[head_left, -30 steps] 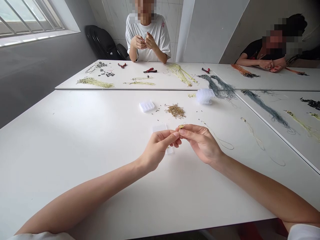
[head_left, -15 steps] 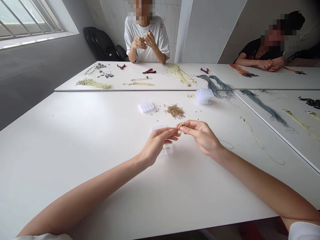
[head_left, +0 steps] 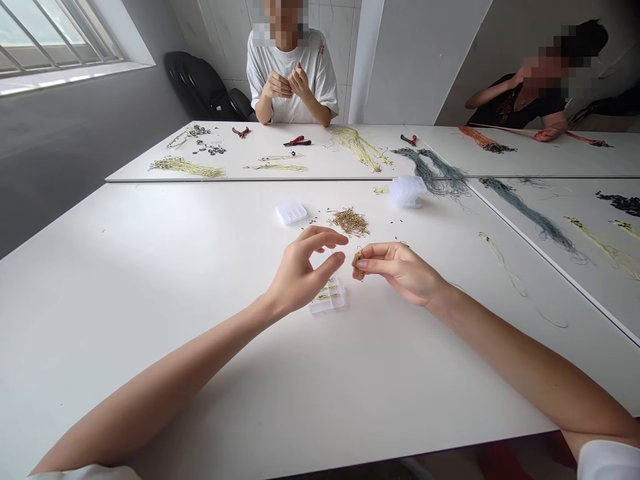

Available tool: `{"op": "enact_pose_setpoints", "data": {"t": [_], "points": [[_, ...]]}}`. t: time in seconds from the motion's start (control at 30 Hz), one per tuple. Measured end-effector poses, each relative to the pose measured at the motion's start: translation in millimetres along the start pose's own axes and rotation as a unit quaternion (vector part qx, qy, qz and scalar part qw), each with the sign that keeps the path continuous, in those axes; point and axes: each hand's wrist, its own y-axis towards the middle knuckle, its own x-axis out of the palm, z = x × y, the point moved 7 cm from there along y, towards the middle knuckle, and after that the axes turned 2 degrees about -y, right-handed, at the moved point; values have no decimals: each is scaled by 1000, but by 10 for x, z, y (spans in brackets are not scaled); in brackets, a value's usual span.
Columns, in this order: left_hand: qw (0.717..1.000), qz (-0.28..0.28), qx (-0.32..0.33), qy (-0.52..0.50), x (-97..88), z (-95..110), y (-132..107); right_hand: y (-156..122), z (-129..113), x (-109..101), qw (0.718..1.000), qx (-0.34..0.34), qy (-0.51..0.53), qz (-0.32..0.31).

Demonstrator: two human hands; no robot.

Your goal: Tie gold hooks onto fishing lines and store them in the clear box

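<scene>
You sit at a long white table (head_left: pixel 150 347) butted against further white tables, with a barred window (head_left: pixel 55 37) off to your left. Two other people work across from you: one in a white T-shirt (head_left: pixel 290 80) with both hands raised together, and one in a black top (head_left: pixel 515 107) further right. The far table holds grey-green cord bundles (head_left: pixel 435 170), pale yellow-green strands (head_left: pixel 357 148) and red-handled pliers (head_left: pixel 297 142).

Nearer you lie a white compartment box (head_left: pixel 291 213), a heap of brass-coloured pins (head_left: pixel 350 222) with tiny dark beads scattered around it, and a translucent mesh puff (head_left: pixel 407 191).

The change is between your hands: they were together at the fingertips a moment ago and have now parted. Your left hand (head_left: pixel 300 270) has opened wide, fingers and thumb spread and holding nothing, just beside a small clear box (head_left: pixel 327 295). Your right hand (head_left: pixel 400 270) stays narrow, thumb and forefinger pinching a small gold-coloured piece (head_left: pixel 359 264), so that piece now sits in your right hand alone, over the table just past the box. Your fingertips partly hide it; it looks like a bent wire loop, though you would need a closer view to be sure. The clear box, no longer covered, shows several gold-and-dark pieces (head_left: pixel 327 288) lying in it.
</scene>
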Motion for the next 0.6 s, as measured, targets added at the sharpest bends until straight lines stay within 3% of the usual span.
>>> {"op": "enact_pose_setpoints", "data": {"t": [0.13,0.23,0.6], "points": [[983,-55,137,106,47,168,-19,-12,-2,24,1000,3,-5,-20],[964,-93,194,157,98,233,-44,-27,-14,55,999,5,-2,-34],[938,-164,219,212,142,306,-71,-78,2,101,995,62,36,-70]]}}
